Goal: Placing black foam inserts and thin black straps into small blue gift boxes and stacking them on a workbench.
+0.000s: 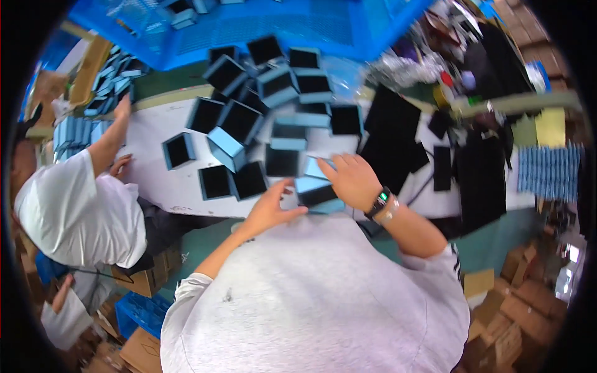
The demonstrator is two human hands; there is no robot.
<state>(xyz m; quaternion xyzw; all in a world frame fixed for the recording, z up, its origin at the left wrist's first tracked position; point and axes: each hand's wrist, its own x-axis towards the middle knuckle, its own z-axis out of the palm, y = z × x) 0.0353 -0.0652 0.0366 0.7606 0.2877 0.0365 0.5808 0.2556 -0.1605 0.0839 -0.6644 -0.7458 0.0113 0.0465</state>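
Observation:
Close to my body at the table's front edge is a light-blue box (310, 184) with a black inside, tilted between my hands. My right hand (354, 180) grips its upper right side, fingers bent over a light-blue flap; the thumb is hidden. My left hand (272, 207) is just left of it, thumb and fingers apart in a curve, holding nothing I can see. Several similar open boxes lie beyond my hands, such as one black-lined box (283, 161) and a tilted box (227, 149). To the right are black sheets (393, 124).
A large blue crate (267, 37) stands along the far side of the white table (152, 121). At the left a co-worker's hand (123, 107) reaches toward piled blue boxes. Black pieces (485, 180) and a blue stack (547, 173) lie right; cardboard boxes (522, 311) stand below.

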